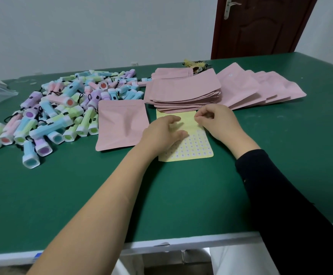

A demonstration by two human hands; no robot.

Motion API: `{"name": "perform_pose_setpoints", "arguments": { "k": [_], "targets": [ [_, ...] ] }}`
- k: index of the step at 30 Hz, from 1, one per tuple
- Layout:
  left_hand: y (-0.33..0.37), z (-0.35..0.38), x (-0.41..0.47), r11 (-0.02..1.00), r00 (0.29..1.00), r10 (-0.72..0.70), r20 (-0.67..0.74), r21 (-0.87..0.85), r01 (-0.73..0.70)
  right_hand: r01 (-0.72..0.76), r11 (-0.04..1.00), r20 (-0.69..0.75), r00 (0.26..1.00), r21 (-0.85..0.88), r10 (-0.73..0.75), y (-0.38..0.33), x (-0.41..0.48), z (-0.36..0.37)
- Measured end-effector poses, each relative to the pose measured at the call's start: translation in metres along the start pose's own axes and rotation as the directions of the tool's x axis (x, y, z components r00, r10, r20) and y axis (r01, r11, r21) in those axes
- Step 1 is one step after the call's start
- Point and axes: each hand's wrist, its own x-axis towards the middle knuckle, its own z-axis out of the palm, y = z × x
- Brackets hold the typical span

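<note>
**Both hands on the sticker sheet**

A yellow sticker sheet [193, 147] lies flat on the green table [161, 205], just in front of the person. The left hand [161, 133] presses on it with loosely spread fingers and grips nothing. The right hand [219, 122] has its fingers curled, with the tips pinching at the sheet's 1 o'clock edge; whether they hold a sticker is too small to tell.

From the sheet:
- **9 o'clock:** a single pink pouch [120, 124].
- **12 o'clock:** a stack of pouches [183, 90].
- **10 o'clock:** a pile of pastel torches [62, 108].
</note>
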Motion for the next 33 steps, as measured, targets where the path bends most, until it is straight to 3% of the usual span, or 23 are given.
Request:
{"name": "perform_pose_setpoints", "arguments": {
  "k": [3,6,9,12,15,21,24,29,33],
  "targets": [
    [-0.012,-0.029,-0.003,0.994,0.985,-0.063,-0.162,-0.097,0.047,-0.037,0.993,-0.037,0.998,0.115,0.042,-0.008,-0.003,0.0],
    [-0.047,-0.07,-0.004,0.972,0.897,-0.234,-0.376,-0.065,0.227,-0.098,0.958,0.03,0.995,0.271,0.093,-0.024,-0.007,0.005],
    [-0.08,-0.092,-0.015,0.898,0.814,-0.408,-0.412,-0.019,0.44,-0.202,0.869,0.154,0.977,0.452,0.147,-0.045,-0.007,0.02],
    [-0.09,-0.091,-0.021,0.87,0.796,-0.444,-0.411,0.014,0.492,-0.274,0.82,0.272,0.951,0.503,0.15,-0.068,-0.002,0.046],
    [-0.088,-0.086,-0.02,0.882,0.796,-0.437,-0.418,-0.029,0.47,-0.333,0.803,0.34,0.924,0.494,0.174,-0.088,0.003,0.072],
    [-0.09,-0.083,-0.016,0.88,0.8,-0.471,-0.372,-0.255,0.4,-0.348,0.797,0.294,0.929,0.494,0.224,-0.087,0.006,0.087],
    [-0.09,-0.085,-0.016,0.842,0.804,-0.47,-0.363,-0.457,0.286,-0.404,0.71,0.336,0.91,0.577,0.245,-0.08,0.004,0.08],
    [-0.084,-0.096,-0.02,0.805,0.813,-0.38,-0.441,-0.59,0.056,-0.46,0.596,0.418,0.882,0.658,0.22,-0.081,0.001,0.074],
    [-0.076,-0.101,-0.025,0.754,0.837,-0.296,-0.46,-0.65,-0.09,-0.401,0.659,0.415,0.898,0.637,0.145,-0.083,-0.001,0.074]
  ]
}}
